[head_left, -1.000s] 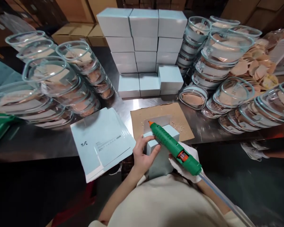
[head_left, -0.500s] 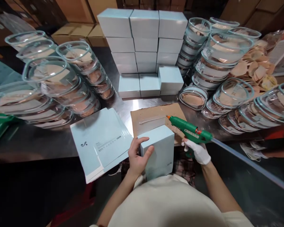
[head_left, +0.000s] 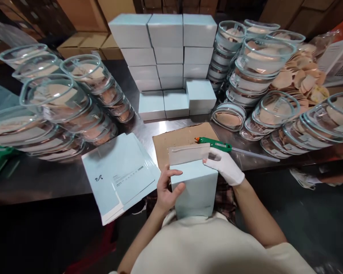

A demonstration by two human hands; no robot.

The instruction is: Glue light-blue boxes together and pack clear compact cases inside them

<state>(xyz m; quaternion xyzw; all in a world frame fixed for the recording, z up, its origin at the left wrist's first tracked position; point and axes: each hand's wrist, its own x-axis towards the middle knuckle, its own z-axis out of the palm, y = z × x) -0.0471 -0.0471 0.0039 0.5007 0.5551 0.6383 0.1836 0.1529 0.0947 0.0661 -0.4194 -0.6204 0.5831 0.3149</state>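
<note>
A pale blue box (head_left: pixel 196 188) stands upright against my body at the table edge. Its white flap (head_left: pixel 188 154) rises at the far side, with a line of glue along the top edge. My bare left hand (head_left: pixel 168 188) grips the box's left side, thumb on the near face and fingers over the top. At the right end of the flap, my right hand (head_left: pixel 228 167) in a white glove pinches it, thumb in front and fingers partly hidden behind. A green glue gun (head_left: pixel 220 145) with a long clear glue stick lies on the cardboard sheet (head_left: pixel 162 146) just beyond.
Flat blue box blanks (head_left: pixel 120 175) lie at left, overhanging the table edge. White-blue boxes (head_left: pixel 168 57) are stacked at the back. Stacks of clear containers (head_left: pixel 57 102) flank both sides. Another green glue gun (head_left: pixel 0 160) is at far left. Someone's shoe (head_left: pixel 303 179) shows at right.
My right hand has let go of the glue gun, which now lies on the cardboard, and has come to the flap. My left hand keeps its hold on the box.
</note>
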